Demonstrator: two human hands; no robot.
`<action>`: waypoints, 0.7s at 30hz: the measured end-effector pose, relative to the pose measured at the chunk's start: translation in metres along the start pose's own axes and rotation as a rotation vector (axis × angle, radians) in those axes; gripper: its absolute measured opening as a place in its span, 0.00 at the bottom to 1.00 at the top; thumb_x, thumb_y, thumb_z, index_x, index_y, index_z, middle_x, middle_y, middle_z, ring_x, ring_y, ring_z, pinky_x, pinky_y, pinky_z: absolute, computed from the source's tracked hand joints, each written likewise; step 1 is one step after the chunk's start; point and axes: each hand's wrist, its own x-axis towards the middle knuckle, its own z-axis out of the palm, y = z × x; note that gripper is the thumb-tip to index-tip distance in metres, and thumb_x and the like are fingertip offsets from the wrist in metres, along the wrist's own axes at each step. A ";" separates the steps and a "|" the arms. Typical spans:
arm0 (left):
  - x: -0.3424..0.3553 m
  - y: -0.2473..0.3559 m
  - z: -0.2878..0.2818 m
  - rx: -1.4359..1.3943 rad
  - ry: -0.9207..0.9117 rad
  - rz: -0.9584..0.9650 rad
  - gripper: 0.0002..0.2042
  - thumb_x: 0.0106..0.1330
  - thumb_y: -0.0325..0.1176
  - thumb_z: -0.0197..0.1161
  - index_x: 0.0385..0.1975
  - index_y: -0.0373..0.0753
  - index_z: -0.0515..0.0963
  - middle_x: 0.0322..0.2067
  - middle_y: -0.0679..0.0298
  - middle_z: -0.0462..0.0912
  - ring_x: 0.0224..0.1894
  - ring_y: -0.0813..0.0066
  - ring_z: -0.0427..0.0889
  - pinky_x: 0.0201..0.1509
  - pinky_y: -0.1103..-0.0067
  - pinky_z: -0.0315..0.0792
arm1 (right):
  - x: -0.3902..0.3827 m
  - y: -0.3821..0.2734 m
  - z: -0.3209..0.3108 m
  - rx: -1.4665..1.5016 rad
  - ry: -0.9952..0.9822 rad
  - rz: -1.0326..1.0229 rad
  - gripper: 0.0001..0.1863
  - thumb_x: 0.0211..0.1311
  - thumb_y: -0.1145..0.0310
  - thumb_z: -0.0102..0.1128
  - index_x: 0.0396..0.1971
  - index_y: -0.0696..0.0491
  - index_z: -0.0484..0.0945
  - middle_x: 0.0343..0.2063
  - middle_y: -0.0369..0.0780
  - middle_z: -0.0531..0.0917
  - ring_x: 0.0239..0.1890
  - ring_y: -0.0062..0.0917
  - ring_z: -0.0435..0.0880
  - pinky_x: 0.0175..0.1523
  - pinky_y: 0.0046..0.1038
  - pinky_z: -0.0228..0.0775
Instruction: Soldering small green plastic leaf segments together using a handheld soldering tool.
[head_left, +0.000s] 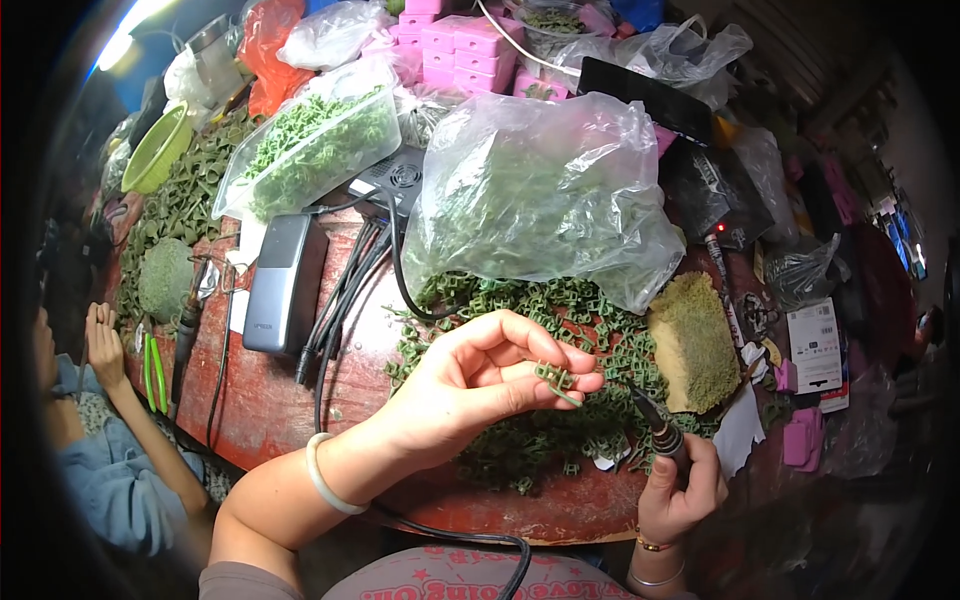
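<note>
Small green piece (554,377) at the tips of the left fingers (515,396), these seemingly clamped on it

Light is filling the middle while black is ringing it.
A white lamp (117,46) is flaring at upper left, glare is streaking the plastic bag (535,180), the right side is lying dim, and shapes are bending and blurring toward the rim.
</note>
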 end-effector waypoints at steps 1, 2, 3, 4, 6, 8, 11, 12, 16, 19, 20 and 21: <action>0.001 0.000 0.001 0.012 0.003 0.003 0.09 0.68 0.22 0.56 0.46 0.33 0.70 0.51 0.52 0.77 0.56 0.63 0.77 0.58 0.72 0.73 | 0.000 0.000 0.000 0.000 -0.002 -0.001 0.25 0.62 0.47 0.61 0.29 0.58 0.74 0.15 0.39 0.73 0.15 0.33 0.73 0.20 0.30 0.63; 0.001 -0.001 0.001 0.024 0.007 0.005 0.09 0.68 0.22 0.57 0.46 0.33 0.70 0.51 0.53 0.77 0.56 0.63 0.77 0.58 0.72 0.73 | 0.000 0.000 -0.001 -0.003 -0.007 -0.002 0.25 0.62 0.47 0.61 0.29 0.58 0.74 0.16 0.40 0.73 0.15 0.33 0.74 0.21 0.30 0.63; 0.001 -0.001 0.001 0.024 0.006 0.004 0.09 0.68 0.22 0.57 0.46 0.33 0.70 0.51 0.53 0.77 0.56 0.63 0.77 0.58 0.72 0.73 | 0.000 0.000 -0.001 -0.009 -0.010 -0.003 0.24 0.62 0.48 0.61 0.29 0.58 0.75 0.16 0.40 0.73 0.15 0.33 0.74 0.21 0.30 0.64; 0.001 -0.002 0.000 0.057 0.008 0.022 0.09 0.67 0.22 0.57 0.46 0.33 0.70 0.50 0.54 0.77 0.55 0.64 0.78 0.58 0.73 0.73 | 0.000 -0.001 -0.001 -0.010 -0.009 -0.002 0.24 0.62 0.48 0.61 0.29 0.58 0.75 0.16 0.40 0.73 0.15 0.33 0.74 0.21 0.30 0.64; 0.001 -0.004 0.001 0.091 0.007 0.039 0.09 0.67 0.22 0.57 0.46 0.33 0.70 0.49 0.55 0.77 0.55 0.66 0.78 0.57 0.73 0.74 | 0.001 -0.002 -0.002 0.005 -0.015 0.017 0.24 0.62 0.48 0.61 0.29 0.58 0.75 0.17 0.40 0.74 0.16 0.34 0.75 0.21 0.30 0.65; 0.000 -0.004 0.002 0.183 0.051 0.036 0.09 0.66 0.20 0.57 0.45 0.33 0.71 0.46 0.58 0.77 0.51 0.71 0.79 0.56 0.75 0.74 | 0.002 -0.002 -0.002 0.003 -0.016 0.015 0.24 0.62 0.48 0.61 0.29 0.58 0.75 0.17 0.40 0.74 0.16 0.34 0.75 0.21 0.30 0.65; 0.000 -0.007 0.002 0.254 0.059 0.080 0.09 0.65 0.20 0.59 0.43 0.34 0.70 0.45 0.55 0.77 0.51 0.63 0.80 0.53 0.71 0.77 | 0.001 -0.001 -0.002 0.009 -0.031 0.016 0.24 0.61 0.48 0.62 0.29 0.58 0.75 0.17 0.40 0.75 0.16 0.34 0.75 0.21 0.30 0.65; 0.000 -0.007 0.003 0.254 0.059 0.081 0.09 0.65 0.20 0.59 0.43 0.34 0.70 0.45 0.55 0.77 0.51 0.63 0.80 0.53 0.71 0.77 | 0.001 0.000 -0.002 0.015 -0.040 0.020 0.23 0.61 0.49 0.62 0.29 0.58 0.75 0.17 0.40 0.75 0.16 0.34 0.75 0.22 0.31 0.65; -0.002 -0.004 0.007 0.276 0.089 0.023 0.09 0.65 0.20 0.58 0.44 0.33 0.71 0.41 0.65 0.76 0.44 0.80 0.77 0.54 0.79 0.75 | 0.003 -0.003 -0.003 -0.002 -0.068 0.025 0.22 0.61 0.50 0.63 0.29 0.58 0.75 0.18 0.40 0.76 0.17 0.35 0.75 0.22 0.31 0.65; -0.002 -0.004 0.007 0.294 0.088 0.022 0.10 0.65 0.20 0.59 0.44 0.33 0.71 0.40 0.66 0.75 0.44 0.82 0.76 0.53 0.81 0.75 | 0.002 -0.003 -0.002 -0.001 -0.083 0.016 0.22 0.61 0.51 0.63 0.29 0.58 0.75 0.19 0.40 0.76 0.18 0.35 0.75 0.23 0.31 0.66; -0.002 -0.004 0.007 0.314 0.079 0.035 0.10 0.64 0.20 0.59 0.45 0.33 0.71 0.40 0.66 0.75 0.44 0.82 0.76 0.52 0.81 0.74 | 0.002 -0.003 -0.002 0.007 -0.082 0.020 0.22 0.61 0.51 0.63 0.29 0.58 0.75 0.19 0.41 0.76 0.18 0.35 0.75 0.23 0.31 0.66; -0.002 -0.005 0.006 0.314 0.080 0.035 0.10 0.64 0.20 0.59 0.45 0.33 0.71 0.40 0.66 0.75 0.44 0.82 0.76 0.52 0.81 0.74 | 0.002 -0.003 -0.002 0.015 -0.080 0.025 0.22 0.61 0.51 0.63 0.29 0.58 0.75 0.19 0.41 0.76 0.18 0.35 0.75 0.23 0.31 0.66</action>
